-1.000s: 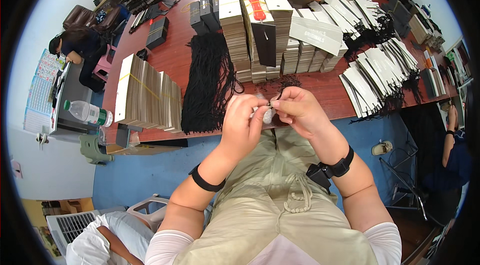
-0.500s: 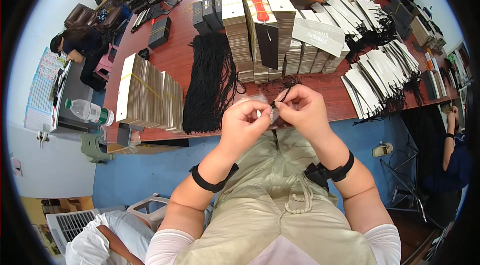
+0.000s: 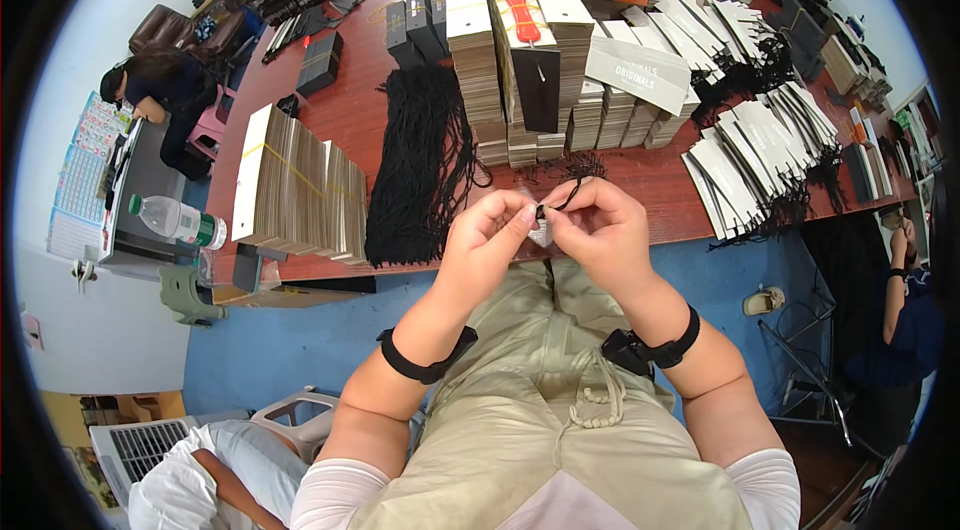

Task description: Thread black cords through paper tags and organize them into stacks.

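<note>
At the table's front edge my two hands meet, fingertips pinched close together. A black cord [image 3: 571, 196] runs between them, its end looping up by the right fingers. My left hand [image 3: 487, 242] pinches the cord at a small dark knot or loop. My right hand [image 3: 603, 233] is closed on the same cord. Just below the fingertips a pale tag [image 3: 541, 232] shows in part; the rest is hidden by my hands. Left of them lies a thick bundle of black cords [image 3: 418, 155]. Farther left stands a stack of cards [image 3: 290, 185] with a yellow band.
Tall card stacks [image 3: 470, 40] stand ahead, a red-handled awl [image 3: 521, 18] on one. A grey printed card [image 3: 637, 73] leans beside them. Corded tags [image 3: 755, 155] lie fanned at right. A water bottle [image 3: 178, 222] is at far left. Other people sit left, lower left and right.
Both hands have shifted slightly, the fingertips drawing a little left and closer together on the cord. More of the pale tag shows beneath them.
</note>
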Tool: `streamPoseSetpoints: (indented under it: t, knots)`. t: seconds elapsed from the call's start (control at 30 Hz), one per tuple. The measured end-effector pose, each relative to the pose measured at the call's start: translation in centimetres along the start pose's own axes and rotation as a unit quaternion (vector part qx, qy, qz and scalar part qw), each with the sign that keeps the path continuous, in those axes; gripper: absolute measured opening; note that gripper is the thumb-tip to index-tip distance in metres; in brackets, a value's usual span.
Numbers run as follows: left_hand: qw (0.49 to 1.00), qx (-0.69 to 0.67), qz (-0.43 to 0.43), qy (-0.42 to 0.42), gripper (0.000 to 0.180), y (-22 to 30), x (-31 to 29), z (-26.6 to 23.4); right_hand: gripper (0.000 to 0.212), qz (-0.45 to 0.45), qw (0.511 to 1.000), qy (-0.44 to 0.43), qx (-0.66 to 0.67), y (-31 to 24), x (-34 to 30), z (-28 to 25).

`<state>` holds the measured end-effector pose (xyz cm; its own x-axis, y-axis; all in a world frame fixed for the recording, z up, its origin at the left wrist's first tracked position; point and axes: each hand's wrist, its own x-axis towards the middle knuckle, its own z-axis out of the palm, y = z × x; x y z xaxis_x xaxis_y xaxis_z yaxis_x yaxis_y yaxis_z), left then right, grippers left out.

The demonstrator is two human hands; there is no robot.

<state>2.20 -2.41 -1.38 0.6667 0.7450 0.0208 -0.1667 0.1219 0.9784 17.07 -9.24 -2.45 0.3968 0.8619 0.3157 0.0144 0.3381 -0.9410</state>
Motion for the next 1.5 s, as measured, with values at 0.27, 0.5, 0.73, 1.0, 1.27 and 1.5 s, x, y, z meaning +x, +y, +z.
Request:
streamPoseSetpoints:
  t: [0.27,0.5,0.73,1.0,1.27,1.5]
  knots:
    - [0.997,-0.07,-0.01,-0.024,0.014,-0.4,0.1,-0.2,0.013,0.017,0.997,-0.025,-0.064,-0.5,-0.1,-0.4]
    - [0.998,-0.046,-0.031,-0.001,0.009,-0.9,0.1,-0.7,0.014,0.008,0.997,-0.037,-0.068,-0.4,-0.1,-0.5]
    - [0.999,-0.009,-0.029,0.028,0.007,-0.1,0.0,-0.7,0.009,0.095,0.995,-0.022,0.004,-0.9,1.0,-2.0]
    - [0.999,-0.021,-0.017,0.02,0.005,1.4,0.1,-0.4,0.019,0.194,0.971,-0.108,0.084,-4.4,1.5,-1.6]
    - [1.0,-0.007,-0.017,-0.014,0.005,1.0,0.0,-0.9,0.011,0.252,0.945,-0.198,0.057,-3.5,1.9,-2.4]
    - [0.999,-0.019,-0.03,-0.032,0.005,1.3,0.0,-0.9,0.007,0.211,0.963,-0.165,-0.029,-3.6,1.7,-2.5]
